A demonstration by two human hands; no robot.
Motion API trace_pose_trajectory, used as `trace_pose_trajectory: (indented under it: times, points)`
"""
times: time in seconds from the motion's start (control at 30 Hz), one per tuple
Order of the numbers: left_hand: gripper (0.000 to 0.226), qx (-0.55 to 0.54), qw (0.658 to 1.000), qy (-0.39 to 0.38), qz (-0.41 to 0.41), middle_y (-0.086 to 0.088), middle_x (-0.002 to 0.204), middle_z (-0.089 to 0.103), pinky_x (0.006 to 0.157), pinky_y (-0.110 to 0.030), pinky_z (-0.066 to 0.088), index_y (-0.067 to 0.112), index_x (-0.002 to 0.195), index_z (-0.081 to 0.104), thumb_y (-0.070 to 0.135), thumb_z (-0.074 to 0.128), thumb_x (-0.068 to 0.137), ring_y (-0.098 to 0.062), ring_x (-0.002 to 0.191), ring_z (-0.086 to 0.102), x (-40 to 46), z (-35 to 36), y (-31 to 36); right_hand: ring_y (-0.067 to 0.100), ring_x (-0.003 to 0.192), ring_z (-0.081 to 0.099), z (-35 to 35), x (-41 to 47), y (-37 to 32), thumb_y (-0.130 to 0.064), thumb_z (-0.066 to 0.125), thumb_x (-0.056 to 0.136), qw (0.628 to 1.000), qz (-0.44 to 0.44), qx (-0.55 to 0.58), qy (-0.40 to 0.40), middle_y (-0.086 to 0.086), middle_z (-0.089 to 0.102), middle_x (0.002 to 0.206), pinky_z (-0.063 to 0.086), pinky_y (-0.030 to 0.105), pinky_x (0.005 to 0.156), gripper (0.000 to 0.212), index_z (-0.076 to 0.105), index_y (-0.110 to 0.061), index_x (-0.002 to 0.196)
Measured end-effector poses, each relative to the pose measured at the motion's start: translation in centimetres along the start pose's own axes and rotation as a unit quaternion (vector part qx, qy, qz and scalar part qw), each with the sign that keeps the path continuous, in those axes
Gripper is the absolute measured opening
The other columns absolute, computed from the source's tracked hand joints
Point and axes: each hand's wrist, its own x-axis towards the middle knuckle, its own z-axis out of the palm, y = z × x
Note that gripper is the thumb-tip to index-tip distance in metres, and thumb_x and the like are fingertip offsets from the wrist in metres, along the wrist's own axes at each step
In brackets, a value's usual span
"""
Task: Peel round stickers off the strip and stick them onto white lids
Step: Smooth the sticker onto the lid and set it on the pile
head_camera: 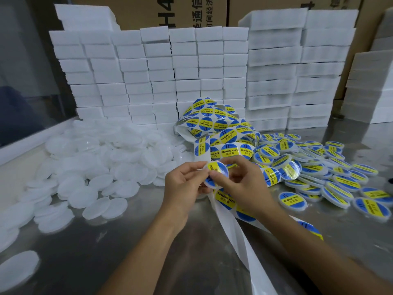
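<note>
Above the metal table, my left hand [184, 184] and my right hand [244, 184] both hold one white lid [209, 184]. A round blue and yellow sticker [219, 170] lies on the lid's face, and my right thumb presses on it. The sticker strip [225, 201] runs under my hands; its bare white backing [240, 237] trails toward me. The rest of the strip [212, 122] lies bunched in loops behind my hands. A pile of plain white lids [102, 158] spreads at the left.
Several stickered lids [319, 167] lie heaped at the right on the steel table [148, 241]. Stacks of white foam blocks [170, 71] form a wall at the back, with cardboard boxes [191, 11] behind them. One loose lid [19, 267] lies at the near left.
</note>
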Motion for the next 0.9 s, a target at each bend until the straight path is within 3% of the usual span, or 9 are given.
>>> trace_pose_trajectory:
  times: [0.1, 0.27, 0.37, 0.43, 0.53, 0.67, 0.73, 0.8, 0.9]
  points:
    - [0.021, 0.019, 1.0, -0.015, 0.012, -0.004, 0.083, 0.077, 0.055, -0.019, 0.051, 0.027, 0.084, 0.077, 0.01, 0.066, 0.089, -0.011, 0.07, 0.071, -0.18, 0.22, -0.1, 0.038, 0.055, 0.061, 0.44, -0.19, -0.05, -0.055, 0.068, 0.075, 1.0, -0.012, 0.006, 0.013, 0.019, 0.065, 0.065, 0.051, 0.041, 0.049, 0.047, 0.063, -0.009, 0.078]
    - [0.013, 0.021, 1.0, 0.0, 0.004, -0.006, 0.083, 0.076, 0.058, -0.026, 0.057, 0.018, 0.093, 0.07, 0.019, 0.075, 0.081, -0.022, 0.074, 0.074, -0.3, 0.47, -0.16, 0.022, 0.049, 0.068, 0.01, 0.08, 0.08, -0.026, 0.054, 0.099, 0.998, 0.007, 0.056, 0.003, 0.01, 0.07, 0.063, 0.052, 0.022, 0.047, 0.034, 0.068, -0.003, 0.079]
    - [0.01, 0.012, 0.999, 0.041, 0.001, -0.009, 0.078, 0.076, 0.055, -0.026, 0.056, 0.016, 0.084, 0.075, 0.023, 0.077, 0.078, -0.021, 0.068, 0.073, -0.2, 0.31, -0.13, 0.02, 0.051, 0.068, 0.0, 0.14, 0.03, -0.013, 0.056, 0.099, 0.997, 0.003, 0.075, -0.005, 0.01, 0.072, 0.07, 0.056, 0.024, 0.051, 0.015, 0.071, -0.013, 0.095]
    - [0.008, 0.017, 0.997, 0.074, 0.001, -0.007, 0.074, 0.075, 0.052, -0.025, 0.055, 0.017, 0.079, 0.077, 0.025, 0.077, 0.079, -0.018, 0.063, 0.071, 0.03, -0.06, -0.14, 0.017, 0.053, 0.067, -0.02, 0.17, 0.06, -0.009, 0.065, 0.093, 0.998, -0.002, 0.06, -0.012, 0.005, 0.073, 0.076, 0.056, 0.026, 0.054, 0.021, 0.068, -0.018, 0.111]
    - [0.007, 0.04, 0.997, 0.067, -0.001, -0.003, 0.076, 0.076, 0.052, -0.021, 0.053, 0.016, 0.089, 0.077, 0.019, 0.072, 0.084, -0.013, 0.063, 0.071, 0.28, -0.44, -0.31, 0.013, 0.057, 0.064, -0.1, 0.2, 0.1, -0.014, 0.076, 0.085, 0.999, -0.008, 0.002, -0.037, 0.002, 0.068, 0.076, 0.056, 0.026, 0.059, 0.025, 0.071, -0.016, 0.109]
    - [0.025, -0.001, 1.0, 0.013, -0.014, -0.005, 0.088, 0.077, 0.067, -0.028, 0.058, 0.021, 0.101, 0.072, 0.001, 0.067, 0.085, -0.018, 0.08, 0.074, 0.32, -0.11, -0.33, 0.014, 0.053, 0.066, -0.05, 0.23, 0.06, -0.012, 0.068, 0.091, 0.998, 0.022, 0.057, -0.002, 0.009, 0.073, 0.074, 0.054, 0.023, 0.051, 0.013, 0.069, -0.004, 0.102]
    - [0.027, -0.003, 1.0, 0.01, -0.015, -0.009, 0.085, 0.076, 0.064, -0.027, 0.057, 0.018, 0.103, 0.068, 0.0, 0.069, 0.084, -0.021, 0.074, 0.073, 0.25, 0.12, -0.34, 0.012, 0.051, 0.066, -0.13, 0.39, 0.04, -0.011, 0.064, 0.094, 0.995, 0.035, 0.085, 0.025, 0.006, 0.072, 0.073, 0.053, 0.02, 0.049, 0.013, 0.067, -0.003, 0.104]
    - [0.019, 0.011, 0.999, 0.029, -0.008, -0.01, 0.08, 0.076, 0.058, -0.025, 0.056, 0.013, 0.097, 0.067, 0.002, 0.072, 0.082, -0.021, 0.065, 0.07, 0.24, 0.18, -0.35, 0.013, 0.056, 0.068, -0.18, 0.5, 0.05, -0.012, 0.065, 0.093, 0.996, 0.037, 0.076, 0.037, 0.004, 0.072, 0.082, 0.054, 0.021, 0.053, 0.013, 0.066, -0.009, 0.105]
    - [0.012, 0.009, 0.999, 0.053, 0.0, -0.009, 0.075, 0.075, 0.054, -0.021, 0.053, 0.01, 0.093, 0.07, 0.003, 0.072, 0.083, -0.016, 0.058, 0.067, 0.32, -0.02, -0.35, 0.007, 0.089, 0.066, -0.18, 0.24, 0.3, -0.018, 0.079, 0.082, 0.998, -0.044, -0.052, 0.003, -0.011, 0.064, 0.111, 0.054, 0.018, 0.07, 0.035, 0.066, -0.026, 0.114]
